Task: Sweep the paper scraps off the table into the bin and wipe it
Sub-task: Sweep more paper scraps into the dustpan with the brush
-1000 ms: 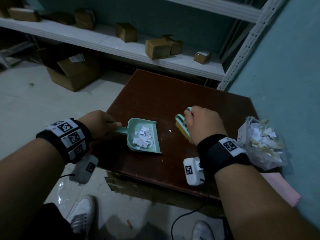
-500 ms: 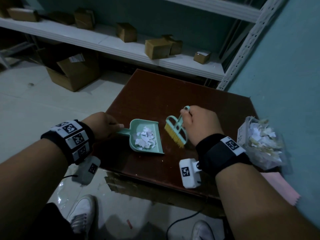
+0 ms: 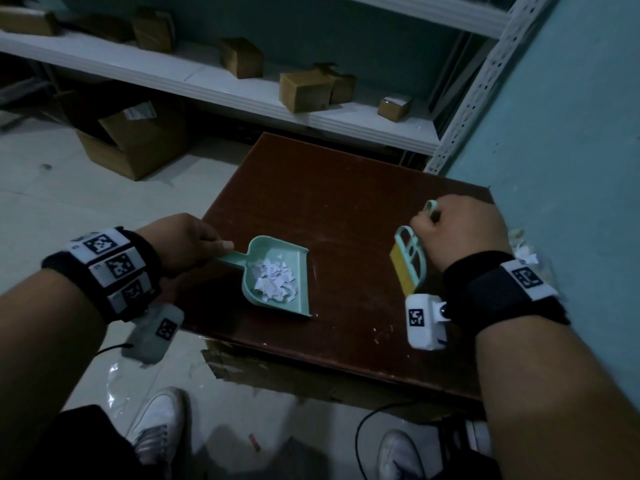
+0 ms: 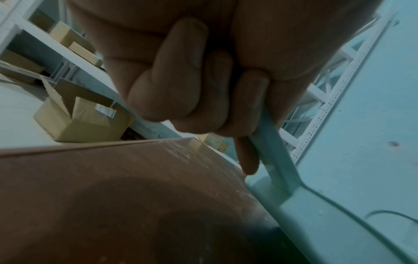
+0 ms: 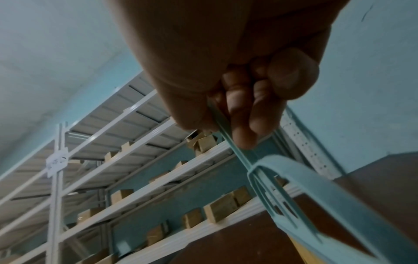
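Observation:
A mint-green dustpan rests on the dark brown table, with a heap of white paper scraps inside it. My left hand grips its handle at the table's left edge. My right hand grips the handle of a mint brush with yellow bristles, held over the table's right side, well apart from the dustpan. In the right wrist view my fingers curl round the brush handle. A few tiny white specks lie near the front edge.
A bin of paper scraps is mostly hidden behind my right wrist, against the teal wall. A white shelf with several cardboard boxes runs behind the table. An open carton stands on the floor at left. My shoes and a cable are below.
My right hand has swung the brush away from the dustpan's mouth to the right side of the table. The dustpan and my left hand have stayed almost still.

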A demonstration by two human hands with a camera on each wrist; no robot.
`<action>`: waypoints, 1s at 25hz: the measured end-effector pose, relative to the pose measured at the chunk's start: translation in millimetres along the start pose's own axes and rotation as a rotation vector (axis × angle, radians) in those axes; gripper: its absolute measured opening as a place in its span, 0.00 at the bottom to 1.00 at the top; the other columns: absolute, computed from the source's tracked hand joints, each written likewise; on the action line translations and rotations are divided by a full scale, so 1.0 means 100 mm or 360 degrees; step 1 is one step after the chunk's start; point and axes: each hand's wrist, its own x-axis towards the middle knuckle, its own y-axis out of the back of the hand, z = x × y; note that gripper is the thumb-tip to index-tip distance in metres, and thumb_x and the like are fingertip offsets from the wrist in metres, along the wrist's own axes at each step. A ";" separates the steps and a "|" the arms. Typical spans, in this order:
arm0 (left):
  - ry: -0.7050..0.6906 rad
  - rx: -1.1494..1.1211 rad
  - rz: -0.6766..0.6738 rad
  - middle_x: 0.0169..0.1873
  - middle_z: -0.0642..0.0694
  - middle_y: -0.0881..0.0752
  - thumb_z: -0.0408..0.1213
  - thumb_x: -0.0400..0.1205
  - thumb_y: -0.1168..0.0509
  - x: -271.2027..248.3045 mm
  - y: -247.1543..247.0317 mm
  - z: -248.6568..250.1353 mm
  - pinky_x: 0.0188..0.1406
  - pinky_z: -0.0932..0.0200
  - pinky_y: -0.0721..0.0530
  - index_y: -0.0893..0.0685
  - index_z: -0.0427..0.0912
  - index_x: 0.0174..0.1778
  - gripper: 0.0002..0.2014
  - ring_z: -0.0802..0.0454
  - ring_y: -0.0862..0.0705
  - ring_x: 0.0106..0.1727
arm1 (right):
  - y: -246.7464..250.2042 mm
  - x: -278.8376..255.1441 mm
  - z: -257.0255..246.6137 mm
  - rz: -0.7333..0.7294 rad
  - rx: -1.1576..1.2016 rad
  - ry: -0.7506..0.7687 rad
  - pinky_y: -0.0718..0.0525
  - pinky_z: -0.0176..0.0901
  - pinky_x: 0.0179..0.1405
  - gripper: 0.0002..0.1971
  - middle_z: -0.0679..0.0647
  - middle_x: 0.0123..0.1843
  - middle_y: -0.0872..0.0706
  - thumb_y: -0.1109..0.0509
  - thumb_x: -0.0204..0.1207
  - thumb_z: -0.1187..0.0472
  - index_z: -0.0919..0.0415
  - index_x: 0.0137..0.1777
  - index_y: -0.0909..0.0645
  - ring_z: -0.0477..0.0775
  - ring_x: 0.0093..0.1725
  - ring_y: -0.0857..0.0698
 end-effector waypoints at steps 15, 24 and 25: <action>-0.0141 0.0213 -0.0146 0.34 0.47 0.11 0.57 0.84 0.31 0.05 -0.37 0.25 0.51 0.49 0.14 0.11 0.50 0.32 0.19 0.50 0.15 0.38 | 0.06 -0.36 -0.10 -0.0123 0.0371 0.0004 0.15 0.54 0.30 0.17 0.55 0.28 0.14 0.31 0.78 0.49 0.60 0.33 0.19 0.57 0.29 0.16; -0.0130 0.0239 -0.0158 0.39 0.50 0.10 0.58 0.84 0.31 0.08 -0.40 0.28 0.49 0.55 0.20 0.11 0.56 0.35 0.15 0.55 0.15 0.42 | -0.07 -0.48 -0.26 -0.0331 0.0736 0.0170 0.07 0.55 0.40 0.14 0.51 0.31 0.09 0.32 0.81 0.50 0.54 0.37 0.15 0.50 0.32 0.09; -0.0129 0.0232 -0.0155 0.39 0.50 0.10 0.58 0.84 0.31 0.07 -0.41 0.30 0.49 0.55 0.20 0.11 0.56 0.36 0.15 0.54 0.15 0.42 | -0.03 -0.43 -0.23 -0.0247 0.0704 0.0154 0.09 0.53 0.39 0.14 0.52 0.31 0.10 0.33 0.82 0.50 0.55 0.37 0.16 0.50 0.31 0.10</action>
